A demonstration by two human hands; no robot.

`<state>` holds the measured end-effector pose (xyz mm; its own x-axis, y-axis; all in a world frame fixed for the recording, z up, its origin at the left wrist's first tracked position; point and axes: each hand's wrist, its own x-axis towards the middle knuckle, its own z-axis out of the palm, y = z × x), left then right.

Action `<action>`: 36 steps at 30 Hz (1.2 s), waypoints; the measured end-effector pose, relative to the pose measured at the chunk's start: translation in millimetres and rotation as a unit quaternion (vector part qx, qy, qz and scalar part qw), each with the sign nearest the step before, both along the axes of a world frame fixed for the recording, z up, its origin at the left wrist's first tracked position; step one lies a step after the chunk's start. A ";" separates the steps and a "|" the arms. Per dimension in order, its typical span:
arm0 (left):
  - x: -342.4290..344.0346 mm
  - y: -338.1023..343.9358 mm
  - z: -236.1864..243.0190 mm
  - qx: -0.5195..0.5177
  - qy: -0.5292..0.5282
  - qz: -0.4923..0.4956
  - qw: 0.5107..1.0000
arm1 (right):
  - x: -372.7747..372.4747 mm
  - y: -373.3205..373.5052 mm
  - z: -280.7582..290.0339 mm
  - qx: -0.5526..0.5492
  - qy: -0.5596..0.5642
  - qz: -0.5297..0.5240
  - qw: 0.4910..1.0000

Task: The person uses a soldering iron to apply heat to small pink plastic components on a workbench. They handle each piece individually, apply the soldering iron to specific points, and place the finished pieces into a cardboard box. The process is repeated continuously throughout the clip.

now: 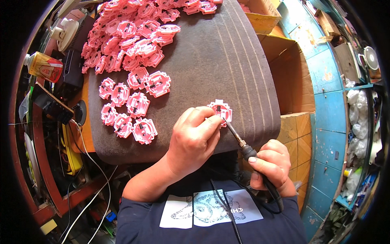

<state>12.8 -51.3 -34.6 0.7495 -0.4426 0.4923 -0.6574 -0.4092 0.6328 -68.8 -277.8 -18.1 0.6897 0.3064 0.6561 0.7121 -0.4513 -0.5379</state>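
Observation:
My right hand [271,164] grips the dark handle of a soldering iron [234,133] near the table's front edge. The iron's metal shaft slants up and left, its tip touching or just over a pink plastic housing [226,110] with a black piece inside. From the left, my left hand [194,132] reaches over that housing's near-left edge, thumb and forefinger pinched together. Whatever lies between those fingertips is hidden. Further left on the table sit several similar housings, among them one near the front edge [144,131] and a larger-looking one behind it [158,83].
A big heap of pink housings [126,30] covers the table's far left. Open cardboard boxes [290,77] stand right of the dark table mat [203,53]. Blue cabinets [329,110] line the right side. White cables [107,179] hang at left, below a phone-like dark device [53,103].

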 end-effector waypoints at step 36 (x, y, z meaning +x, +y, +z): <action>-0.3 -0.5 2.6 0.002 0.004 0.006 1.000 | 39.5 22.1 -23.9 0.023 0.034 -0.084 0.996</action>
<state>12.5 -51.8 -32.0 0.7587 -0.4364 0.4837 -0.6472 -0.4193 0.6367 -29.3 -255.7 -42.1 0.7717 0.1543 0.6170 0.5904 -0.5345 -0.6048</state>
